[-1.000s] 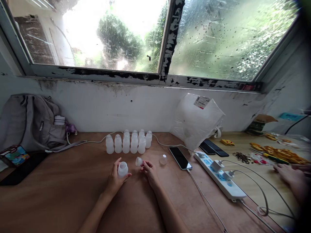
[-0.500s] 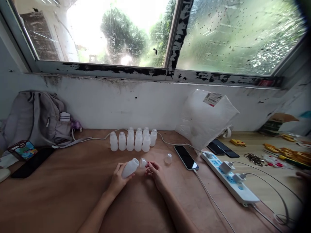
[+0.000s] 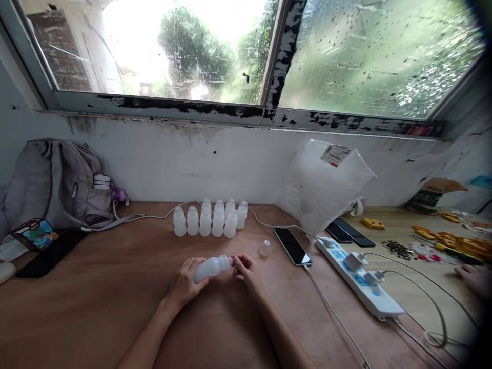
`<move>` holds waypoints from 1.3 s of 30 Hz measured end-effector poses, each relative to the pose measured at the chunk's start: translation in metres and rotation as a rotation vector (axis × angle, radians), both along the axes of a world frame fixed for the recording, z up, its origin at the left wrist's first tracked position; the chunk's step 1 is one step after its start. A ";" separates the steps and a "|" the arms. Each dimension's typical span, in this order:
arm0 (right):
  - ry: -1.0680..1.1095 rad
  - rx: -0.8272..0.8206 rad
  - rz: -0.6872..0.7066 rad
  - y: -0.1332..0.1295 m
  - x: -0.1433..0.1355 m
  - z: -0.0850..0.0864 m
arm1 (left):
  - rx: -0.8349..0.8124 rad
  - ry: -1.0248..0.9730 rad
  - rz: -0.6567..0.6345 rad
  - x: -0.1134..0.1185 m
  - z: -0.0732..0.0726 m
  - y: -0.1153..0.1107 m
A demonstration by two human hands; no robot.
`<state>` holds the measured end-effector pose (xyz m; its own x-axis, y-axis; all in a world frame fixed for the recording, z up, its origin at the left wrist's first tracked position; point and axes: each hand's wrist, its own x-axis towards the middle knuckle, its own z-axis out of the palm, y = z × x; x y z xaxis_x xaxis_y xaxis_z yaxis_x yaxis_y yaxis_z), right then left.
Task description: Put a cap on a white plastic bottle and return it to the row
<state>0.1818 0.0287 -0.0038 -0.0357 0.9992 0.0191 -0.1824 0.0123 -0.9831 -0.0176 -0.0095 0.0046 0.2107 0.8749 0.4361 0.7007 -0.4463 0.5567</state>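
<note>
My left hand (image 3: 187, 281) is wrapped round a frosted white plastic bottle (image 3: 207, 269), tilted with its mouth toward the right. At that mouth sits a small clear cap (image 3: 226, 262), pinched by the fingertips of my right hand (image 3: 246, 270). The cap touches the bottle's neck; whether it is threaded on I cannot tell. A clear dome-shaped cover (image 3: 264, 248) lies on the table just beyond my right hand. Behind, several similar capped white bottles (image 3: 205, 221) stand upright in a cluster.
A charging phone (image 3: 293, 246) and a white power strip (image 3: 359, 277) with cables lie to the right. Against the wall leans a translucent plastic bag (image 3: 326, 179). A grey backpack (image 3: 57, 179) stands far left. Another person's hand (image 3: 474, 279) is at the right edge, near yellow parts (image 3: 453, 241).
The bottle has tipped closer to level, and the cap, held apart from it before, now meets its mouth. The other person's hand shows more at the right edge.
</note>
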 end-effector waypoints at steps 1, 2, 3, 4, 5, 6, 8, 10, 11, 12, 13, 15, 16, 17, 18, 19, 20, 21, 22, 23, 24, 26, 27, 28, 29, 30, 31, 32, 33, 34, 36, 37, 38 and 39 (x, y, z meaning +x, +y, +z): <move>-0.007 0.011 0.003 0.001 0.000 -0.002 | 0.002 0.000 -0.005 0.000 0.000 0.000; -0.015 0.021 0.005 0.001 0.000 -0.003 | 0.005 -0.002 -0.009 0.000 0.000 -0.001; -0.027 0.030 0.008 0.002 0.001 -0.004 | 0.009 -0.005 -0.013 0.000 0.000 -0.001; -0.039 0.039 0.010 0.002 0.001 -0.005 | 0.014 -0.007 -0.015 0.000 0.000 -0.001; -0.052 0.049 0.012 0.002 0.001 -0.005 | 0.020 -0.010 -0.016 -0.001 0.000 -0.001; -0.064 0.060 0.013 0.002 0.001 -0.005 | 0.026 -0.012 -0.017 -0.001 0.000 -0.001; -0.084 0.082 0.016 0.001 0.001 -0.004 | 0.035 -0.013 -0.024 -0.002 0.000 0.000; -0.096 0.096 0.019 0.000 0.001 -0.003 | 0.040 -0.013 -0.030 -0.003 0.000 0.000; -0.101 0.098 0.019 0.000 0.001 -0.002 | 0.042 -0.014 -0.030 -0.003 0.000 0.000; -0.105 0.099 0.020 0.000 0.001 -0.002 | 0.042 -0.015 -0.031 -0.004 0.000 0.000; -0.110 0.099 0.022 0.000 0.001 -0.002 | 0.039 -0.016 -0.033 -0.004 0.001 0.000; -0.123 0.097 0.028 0.000 0.002 -0.003 | 0.031 -0.015 -0.036 -0.004 0.002 0.000; -0.130 0.099 0.033 0.000 0.003 -0.003 | 0.025 -0.015 -0.038 -0.004 0.002 0.000; -0.136 0.101 0.039 0.000 0.003 -0.004 | 0.018 -0.014 -0.040 -0.004 0.003 -0.001; -0.139 0.104 0.044 0.001 0.004 -0.004 | 0.013 -0.014 -0.042 -0.004 0.003 -0.001; -0.138 0.107 0.047 0.001 0.004 -0.005 | 0.010 -0.013 -0.044 -0.004 0.003 -0.001; -0.134 0.110 0.050 0.001 0.005 -0.005 | 0.008 -0.013 -0.049 -0.004 0.004 -0.001; -0.128 0.111 0.051 0.002 0.005 -0.006 | 0.007 -0.012 -0.053 -0.005 0.003 0.000; -0.120 0.111 0.050 0.002 0.005 -0.006 | 0.008 -0.013 -0.055 -0.005 0.003 0.000; -0.114 0.112 0.049 0.003 0.006 -0.006 | 0.009 -0.015 -0.053 -0.005 0.003 0.000; -0.109 0.112 0.046 0.003 0.006 -0.007 | 0.009 -0.018 -0.049 -0.005 0.002 0.000; -0.103 0.111 0.044 0.004 0.006 -0.007 | 0.006 -0.023 -0.041 -0.006 0.001 0.001; -0.101 0.108 0.046 0.004 0.006 -0.007 | 0.003 -0.024 -0.040 -0.006 0.001 0.001; -0.100 0.103 0.051 0.004 0.006 -0.007 | 0.000 -0.023 -0.041 -0.006 0.000 0.001; -0.100 0.097 0.058 0.004 0.006 -0.008 | -0.004 -0.020 -0.047 -0.006 0.000 0.001; -0.102 0.093 0.063 0.004 0.006 -0.008 | -0.007 -0.017 -0.052 -0.006 0.000 0.001; -0.105 0.091 0.068 0.003 0.005 -0.007 | -0.007 -0.014 -0.056 -0.006 0.000 0.001; -0.110 0.091 0.071 0.003 0.005 -0.007 | -0.006 -0.012 -0.058 -0.006 0.000 0.000; -0.116 0.090 0.072 0.003 0.004 -0.007 | -0.005 -0.011 -0.059 -0.006 0.001 0.000; -0.122 0.090 0.070 0.002 0.004 -0.006 | -0.004 -0.010 -0.058 -0.006 0.001 0.000; -0.138 0.086 0.059 0.002 0.003 -0.005 | -0.002 -0.008 -0.057 -0.006 0.001 0.000; -0.151 0.085 0.053 0.001 0.003 -0.004 | -0.003 -0.009 -0.059 -0.006 0.002 0.000; -0.165 0.089 0.045 0.001 0.003 -0.004 | -0.005 -0.010 -0.062 -0.006 0.002 0.000; -0.179 0.098 0.039 0.000 0.003 -0.003 | -0.008 -0.014 -0.063 -0.006 0.002 -0.001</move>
